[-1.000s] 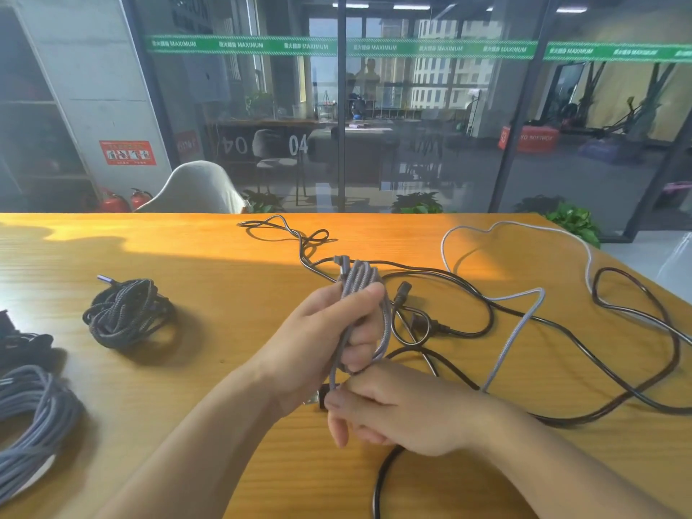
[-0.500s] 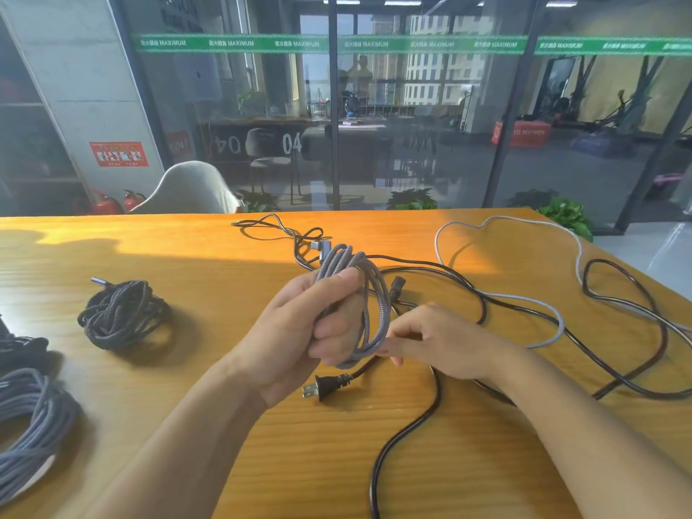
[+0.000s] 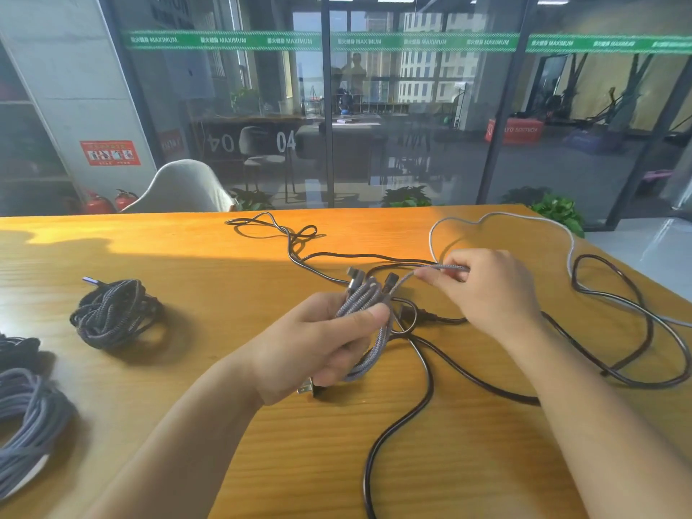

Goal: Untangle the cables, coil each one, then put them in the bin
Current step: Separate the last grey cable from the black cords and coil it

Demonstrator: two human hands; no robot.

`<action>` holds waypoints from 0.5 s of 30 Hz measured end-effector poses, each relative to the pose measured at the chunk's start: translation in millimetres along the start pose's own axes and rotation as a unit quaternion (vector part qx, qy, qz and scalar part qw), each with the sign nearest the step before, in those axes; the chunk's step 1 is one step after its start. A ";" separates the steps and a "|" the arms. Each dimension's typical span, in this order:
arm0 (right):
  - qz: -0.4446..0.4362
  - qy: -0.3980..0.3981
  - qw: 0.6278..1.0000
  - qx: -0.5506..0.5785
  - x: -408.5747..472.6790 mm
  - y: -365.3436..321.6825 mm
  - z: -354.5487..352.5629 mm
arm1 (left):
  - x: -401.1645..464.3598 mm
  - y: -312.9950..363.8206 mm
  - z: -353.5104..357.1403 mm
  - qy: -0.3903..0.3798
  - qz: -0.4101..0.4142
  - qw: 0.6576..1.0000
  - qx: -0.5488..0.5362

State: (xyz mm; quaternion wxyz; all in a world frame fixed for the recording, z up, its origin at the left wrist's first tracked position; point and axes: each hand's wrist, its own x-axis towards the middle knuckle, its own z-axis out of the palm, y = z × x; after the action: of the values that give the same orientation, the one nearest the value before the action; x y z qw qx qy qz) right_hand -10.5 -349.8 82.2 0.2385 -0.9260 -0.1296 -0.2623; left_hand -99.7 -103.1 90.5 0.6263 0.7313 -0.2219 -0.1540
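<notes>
Left hand (image 3: 318, 342), centre frame, fingers and thumb curled round a bundle of grey braided cable (image 3: 369, 324). Right hand (image 3: 486, 290), right of centre, pinching a strand of the same cable between thumb and fingertips, strand taut toward the bundle. Beneath and right of both hands, black cables (image 3: 430, 372) looped loose across the wooden table (image 3: 187, 249), a white cable (image 3: 498, 217) arcing at upper right. Left of centre, a dark coiled cable (image 3: 112, 312); lower left edge, a grey coil (image 3: 26, 425).
</notes>
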 end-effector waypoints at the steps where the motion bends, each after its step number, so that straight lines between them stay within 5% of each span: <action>1: -0.002 0.031 0.999 0.026 -2.5 -6.1 3.3 | 1.6 -0.5 2.6 0.008 -0.010 1.000 0.013; 8: -0.043 0.095 0.969 0.223 -17.3 -43.5 12.7 | 9.5 -7.5 9.6 0.083 -0.035 0.995 0.045; 15: -0.128 0.005 0.950 0.285 -31.0 -65.7 17.1 | 13.4 -13.5 13.4 0.102 -0.015 0.993 0.055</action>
State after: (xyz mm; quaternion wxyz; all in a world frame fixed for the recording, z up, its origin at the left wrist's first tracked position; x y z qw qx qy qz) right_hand -52.8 -288.7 77.0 0.4572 -0.7940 -0.3154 -0.2470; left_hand -93.2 -119.8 75.6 0.6022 0.7798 -0.1537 -0.0757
